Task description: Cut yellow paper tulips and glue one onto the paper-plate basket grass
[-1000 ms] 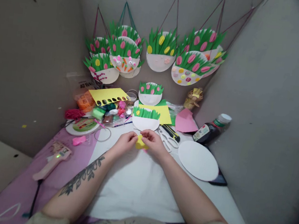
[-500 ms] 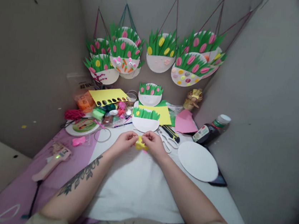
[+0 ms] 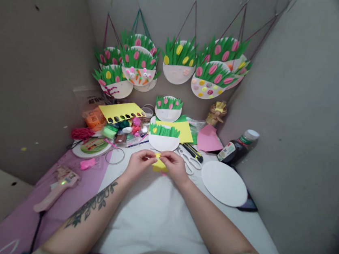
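Between my two hands is a small piece of yellow paper (image 3: 160, 166), pinched along its upper edge. My left hand (image 3: 141, 161) is closed on its left side, thumb and fingertips together. From the right, my right hand (image 3: 173, 165) pinches it the same way, with the fingertips of both hands almost touching. A bit of pink shows just below the paper, too small to make out. Just beyond my hands stands a white half-plate basket (image 3: 163, 143) with green paper grass and one yellow oval. White-handled scissors (image 3: 190, 162) lie beside my right hand.
A bottle of dark liquid (image 3: 237, 146) and a white oval plate (image 3: 224, 183) are at right. A box cutter (image 3: 193, 151) lies behind the scissors. At left are a pink glue gun (image 3: 58, 189), a metal ring (image 3: 115, 156) and yarn (image 3: 82, 133). Several finished baskets (image 3: 178, 73) hang at the back.
The view has shifted slightly. My fingertips have drawn closer together along the top of the yellow paper, and more of its face shows below them. Both hands keep hold of it.
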{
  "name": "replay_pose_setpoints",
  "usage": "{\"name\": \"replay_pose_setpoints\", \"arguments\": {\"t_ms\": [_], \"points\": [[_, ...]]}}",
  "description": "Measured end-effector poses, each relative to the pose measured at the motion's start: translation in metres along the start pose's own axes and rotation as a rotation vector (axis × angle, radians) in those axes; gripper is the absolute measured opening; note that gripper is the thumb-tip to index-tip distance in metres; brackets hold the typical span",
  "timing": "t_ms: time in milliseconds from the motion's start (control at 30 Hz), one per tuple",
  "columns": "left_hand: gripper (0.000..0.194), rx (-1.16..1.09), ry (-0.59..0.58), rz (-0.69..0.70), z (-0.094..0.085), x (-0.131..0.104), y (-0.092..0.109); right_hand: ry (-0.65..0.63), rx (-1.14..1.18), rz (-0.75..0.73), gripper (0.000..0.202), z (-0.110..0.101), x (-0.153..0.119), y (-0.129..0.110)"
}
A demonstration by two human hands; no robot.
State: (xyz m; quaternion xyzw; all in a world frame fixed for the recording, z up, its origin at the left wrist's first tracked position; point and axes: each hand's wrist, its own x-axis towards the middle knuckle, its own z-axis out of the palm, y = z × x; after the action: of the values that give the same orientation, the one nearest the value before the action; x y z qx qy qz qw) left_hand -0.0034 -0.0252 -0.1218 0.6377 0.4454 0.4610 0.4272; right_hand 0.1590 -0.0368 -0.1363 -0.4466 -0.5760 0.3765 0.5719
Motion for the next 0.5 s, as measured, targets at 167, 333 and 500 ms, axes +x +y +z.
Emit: {"name": "replay_pose_setpoints", "arguments": {"t_ms": [167, 333, 500], "points": [[0.016, -0.022, 0.084, 0.068, 0.0036, -0.0035, 0.0009, 0.028, 0.073, 0.066, 0.014, 0.0031, -0.0001, 0.0037], [0.017, -0.053, 0.109, 0.049, 0.0054, -0.0038, 0.0010, 0.057, 0.126, 0.073, 0.015, 0.0050, -0.0006, 0.0027], [0.020, -0.099, 0.082, -0.005, 0.0053, -0.0035, 0.0031, 0.052, 0.109, 0.018, 0.013, 0.0050, -0.0019, -0.0021]]}}
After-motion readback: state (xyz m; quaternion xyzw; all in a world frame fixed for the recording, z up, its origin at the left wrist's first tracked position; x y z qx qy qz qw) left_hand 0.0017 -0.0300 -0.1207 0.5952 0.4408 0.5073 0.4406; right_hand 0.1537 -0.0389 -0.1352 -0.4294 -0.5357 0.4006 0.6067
